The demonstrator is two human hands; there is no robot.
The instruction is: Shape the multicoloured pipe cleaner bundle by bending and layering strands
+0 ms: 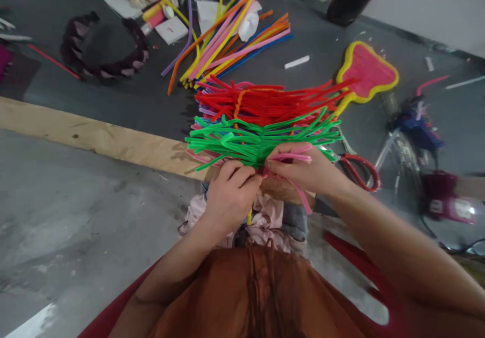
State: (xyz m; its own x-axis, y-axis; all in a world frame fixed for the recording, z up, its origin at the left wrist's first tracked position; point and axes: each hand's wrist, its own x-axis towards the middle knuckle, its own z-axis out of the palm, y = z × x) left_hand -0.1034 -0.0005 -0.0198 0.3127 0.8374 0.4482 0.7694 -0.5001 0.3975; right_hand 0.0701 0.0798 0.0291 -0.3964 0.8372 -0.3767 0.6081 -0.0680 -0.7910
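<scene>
My left hand (237, 189) and my right hand (293, 166) meet at the near edge of a bundle of pipe cleaners. Both have their fingers closed on pink pipe cleaners (299, 156), whose ends stick out past my right hand. Just beyond my fingertips lie green pipe cleaners (246, 141), pinched together in the middle. Behind those is a row of red pipe cleaners (273, 103), with a twisted orange strand (238, 103) across its left part. Purple ends show beneath the red ones. My fingers hide the spot where the pink pieces join.
Loose coloured pipe cleaners (227, 40) lie behind the bundle. To the right are red-handled scissors (361, 171), a pink shape with yellow edging (367, 70) and a glue gun (450, 196). A dark braided headband (104, 70) lies left. The wooden table edge (94, 136) runs in front.
</scene>
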